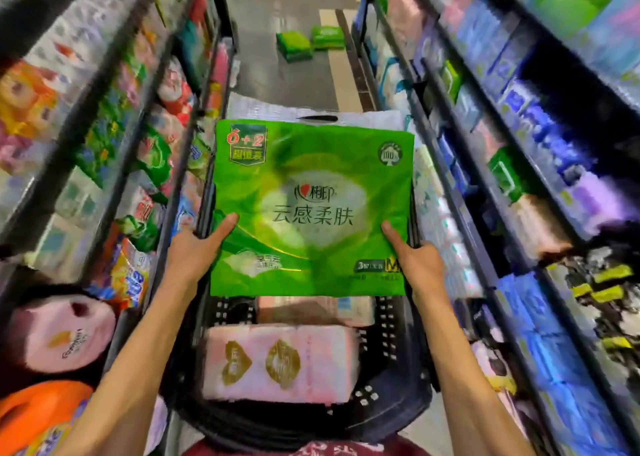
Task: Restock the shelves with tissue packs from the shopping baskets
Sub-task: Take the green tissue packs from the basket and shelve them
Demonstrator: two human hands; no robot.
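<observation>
holding up a big green tissue pack (311, 206) over the black basket (410, 355), left hand (197, 251) and right hand (417, 263) both gripping its sides.

Passing only between full left shelves (86, 144) and right shelves (519, 126). Blocking the gap low down with basket (408, 386), its far half covered by held pack (311, 206). Seeing open floor (277, 85) beyond, interrupted by two green packs (294, 46).

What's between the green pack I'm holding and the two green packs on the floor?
Head view: a white wrapped pack with a handle slot just past the held green pack, then bare floor up to the two floor packs.
</observation>
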